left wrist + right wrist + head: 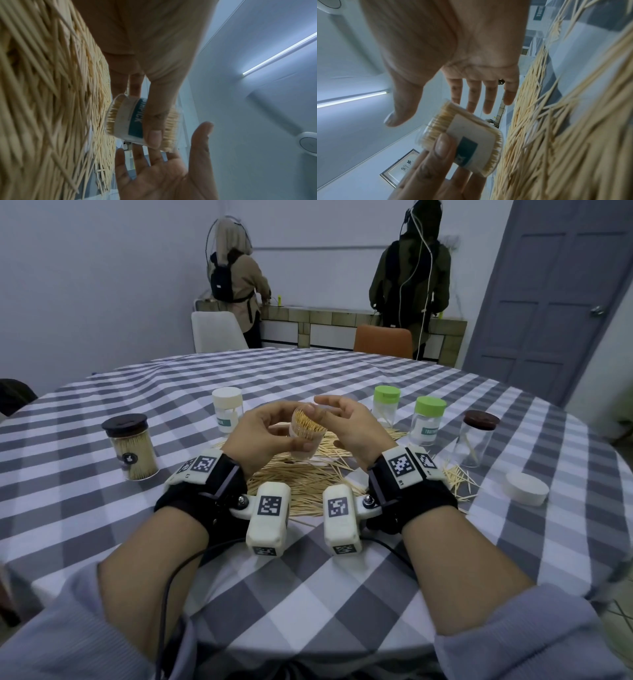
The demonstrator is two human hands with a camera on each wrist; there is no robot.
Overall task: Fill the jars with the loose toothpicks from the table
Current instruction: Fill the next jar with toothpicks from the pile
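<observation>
My left hand grips a lidless clear jar packed with toothpicks, holding it tilted above the table with its mouth facing me. The thumb lies across the jar's teal label. My right hand is open beside the jar, fingers spread near its rim and holding nothing. Below both hands a large heap of loose toothpicks lies on the checked tablecloth. That pile fills the left of the left wrist view and the right side of the right wrist view.
A full dark-lidded jar stands at left and a white-lidded jar behind my hands. Two green-lidded jars and a near-empty brown-lidded jar stand at right, near a loose white lid. Two people stand at the far counter.
</observation>
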